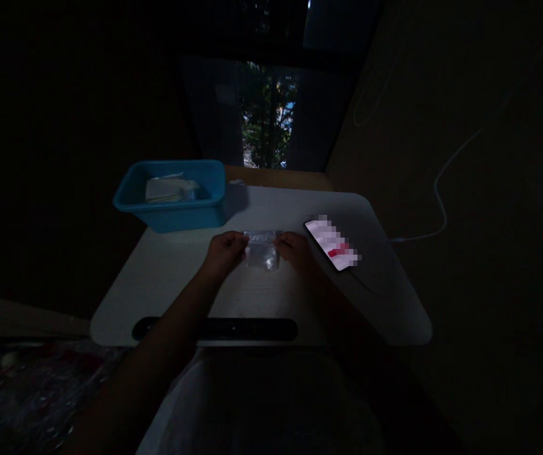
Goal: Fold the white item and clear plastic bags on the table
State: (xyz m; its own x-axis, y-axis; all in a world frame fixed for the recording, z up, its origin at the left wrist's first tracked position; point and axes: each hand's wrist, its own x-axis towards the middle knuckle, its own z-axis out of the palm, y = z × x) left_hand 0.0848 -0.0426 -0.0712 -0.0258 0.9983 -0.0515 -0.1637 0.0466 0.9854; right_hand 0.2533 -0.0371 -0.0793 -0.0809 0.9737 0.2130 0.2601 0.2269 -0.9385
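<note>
A small clear plastic bag (262, 254) is stretched between my two hands, over the middle of the white table (262, 297). My left hand (226, 249) pinches its upper left edge, with the fingers closed. At the upper right edge, my right hand (292, 245) grips it the same way. The bag looks see-through and shiny; in this dim light I cannot make out anything inside it.
A blue plastic basket (186, 218) with pale folded items (164, 189) stands at the table's back left. To the right lies a phone (330, 243) with a lit screen. A white cable (437, 189) runs along the right wall. A dark slot (252, 328) crosses the front edge.
</note>
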